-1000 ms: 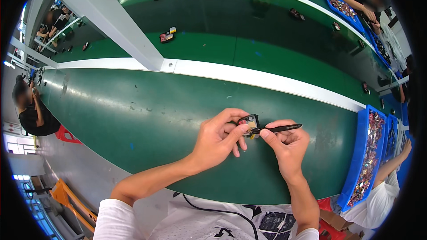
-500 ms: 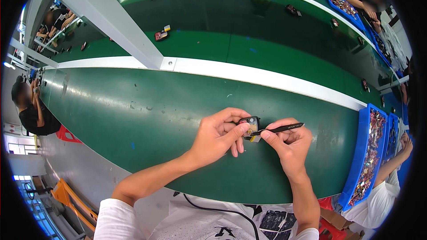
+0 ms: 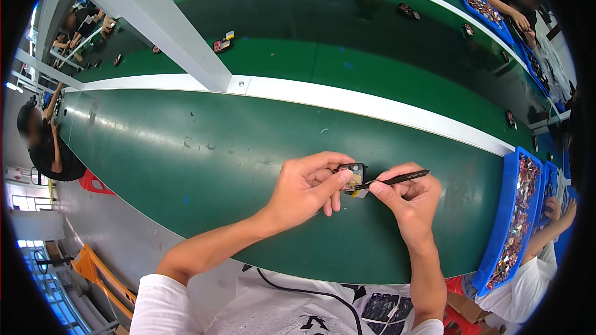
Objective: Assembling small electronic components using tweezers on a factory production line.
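Above the green worktable [image 3: 261, 130], my left hand [image 3: 304, 187] pinches a small black electronic housing [image 3: 356, 170] between thumb and fingers. Its inside faces up, showing a light board, some red and a round silvery spot; a yellow-and-white tab [image 3: 359, 193] sticks out at its lower edge. A pair of black tweezers [image 3: 405, 177] lies in the closed fingers of my right hand [image 3: 410, 201]. The tweezers' tips reach to the right side of the housing; whether they grip a part there is too small to tell.
A blue bin [image 3: 510, 223] of small colourful parts stands at the right edge, beside a co-worker's arm [image 3: 549, 229]. Beyond a white rail [image 3: 347, 104] runs a green belt [image 3: 279, 56] carrying several similar housings [image 3: 221, 44]. A grey post [image 3: 167, 22] rises at left.
My right hand and the tweezers have shifted slightly right. The housing stays in my left hand, a little more of its inside showing. On the belt, a housing sits slightly further left.
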Demonstrator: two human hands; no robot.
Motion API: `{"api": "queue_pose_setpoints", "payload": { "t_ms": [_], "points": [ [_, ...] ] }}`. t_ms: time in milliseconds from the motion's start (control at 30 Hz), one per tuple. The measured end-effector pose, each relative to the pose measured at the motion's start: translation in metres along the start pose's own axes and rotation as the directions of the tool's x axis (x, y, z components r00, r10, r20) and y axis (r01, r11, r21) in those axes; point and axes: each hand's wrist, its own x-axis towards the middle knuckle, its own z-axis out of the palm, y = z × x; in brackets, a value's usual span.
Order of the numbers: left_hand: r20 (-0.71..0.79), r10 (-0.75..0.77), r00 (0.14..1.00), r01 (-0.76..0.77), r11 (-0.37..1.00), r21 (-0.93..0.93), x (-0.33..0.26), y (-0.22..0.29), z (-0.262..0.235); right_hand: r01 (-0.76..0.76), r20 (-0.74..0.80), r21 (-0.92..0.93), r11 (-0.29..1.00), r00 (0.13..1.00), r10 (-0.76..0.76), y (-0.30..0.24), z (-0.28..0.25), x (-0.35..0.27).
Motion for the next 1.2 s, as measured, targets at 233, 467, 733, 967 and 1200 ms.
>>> {"api": "queue_pose_setpoints", "payload": {
  "t_ms": [233,467,733,967,1200],
  "points": [
    [0.018,-0.01,1.0,0.009,1.0,0.026,0.0,-0.001,-0.002,-0.007,0.007,0.013,1.0,1.0,0.007,0.0,0.0,0.0],
    [0.079,-0.048,0.996,0.05,0.998,-0.025,0.001,0.001,-0.006,0.087,-0.027,0.032,0.996,0.996,-0.086,0.003,0.001,-0.004],
    [0.094,-0.051,0.994,0.058,0.996,-0.072,0.001,0.0,-0.007,0.395,-0.01,-0.124,0.91,0.917,-0.399,0.009,0.009,-0.004],
    [0.087,-0.036,0.996,0.042,0.997,-0.07,0.0,-0.001,-0.005,0.366,0.003,-0.13,0.921,0.929,-0.369,0.01,0.008,-0.003],
    [0.075,-0.004,0.997,0.007,0.999,-0.038,-0.002,-0.001,-0.005,0.397,0.017,-0.148,0.906,0.917,-0.399,0.01,0.008,-0.003]
  ]
}}
